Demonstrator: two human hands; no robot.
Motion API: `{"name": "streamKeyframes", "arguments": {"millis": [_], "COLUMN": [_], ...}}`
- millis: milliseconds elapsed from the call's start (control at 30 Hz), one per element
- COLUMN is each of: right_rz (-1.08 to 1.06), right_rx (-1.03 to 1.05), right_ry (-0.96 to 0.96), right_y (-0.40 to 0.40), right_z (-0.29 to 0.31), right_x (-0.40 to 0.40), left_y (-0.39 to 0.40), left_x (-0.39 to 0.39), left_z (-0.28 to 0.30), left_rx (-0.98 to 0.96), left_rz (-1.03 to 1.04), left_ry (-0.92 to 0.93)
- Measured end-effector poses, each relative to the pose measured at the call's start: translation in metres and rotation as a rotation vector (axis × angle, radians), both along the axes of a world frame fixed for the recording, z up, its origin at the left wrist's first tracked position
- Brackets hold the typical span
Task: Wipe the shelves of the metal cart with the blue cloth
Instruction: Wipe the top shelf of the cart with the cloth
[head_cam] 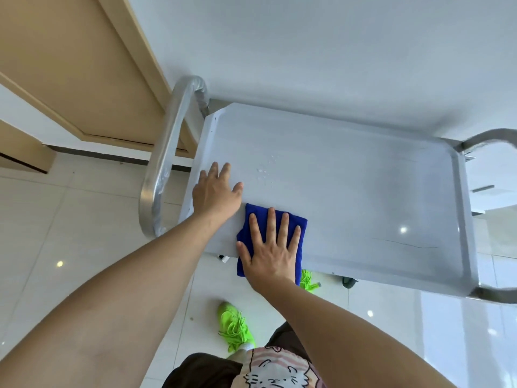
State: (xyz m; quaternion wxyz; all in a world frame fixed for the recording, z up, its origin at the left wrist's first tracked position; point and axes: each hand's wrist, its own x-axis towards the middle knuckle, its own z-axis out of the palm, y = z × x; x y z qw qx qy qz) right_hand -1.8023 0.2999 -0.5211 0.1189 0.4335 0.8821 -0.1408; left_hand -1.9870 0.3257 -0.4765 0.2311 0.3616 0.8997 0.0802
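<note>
The metal cart's top shelf (349,191) is a pale grey tray seen from above. A folded blue cloth (256,219) lies at the shelf's near left edge, partly hanging over the rim. My right hand (270,253) presses flat on the cloth with fingers spread. My left hand (215,191) rests flat on the bare shelf just left of the cloth, fingers apart, holding nothing. A few water droplets (263,170) sit on the shelf beyond my left hand. The lower shelves are hidden under the top one.
A plastic-wrapped tubular handle (165,161) curves up at the cart's left end, another handle (489,138) at the right end. A white wall runs behind the cart, a wooden door (70,65) to the left. My bright green shoes (235,326) stand on the tiled floor.
</note>
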Motion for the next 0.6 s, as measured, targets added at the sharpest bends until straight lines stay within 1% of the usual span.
{"name": "streamKeyframes", "arguments": {"millis": [167,367,467,600], "right_rz": [0.069,0.021,0.000,-0.013], "right_rx": [-0.042,-0.029,-0.007,0.038], "right_ry": [-0.023,0.045,0.059,0.065], "right_y": [-0.015,0.005,0.025,0.061], "right_z": [0.007,0.001,-0.006,-0.012], "right_x": [-0.029,-0.043,-0.054,-0.071], "left_y": [-0.028,-0.006,0.001,-0.004], "left_x": [-0.029,-0.048,-0.055,-0.056], "left_z": [0.008,-0.002,-0.010,-0.014], "left_rx": [-0.036,-0.058,-0.073,-0.065], "left_rz": [-0.024,-0.112,-0.062,-0.031], "left_ry": [0.012,0.030,-0.004,0.019]}}
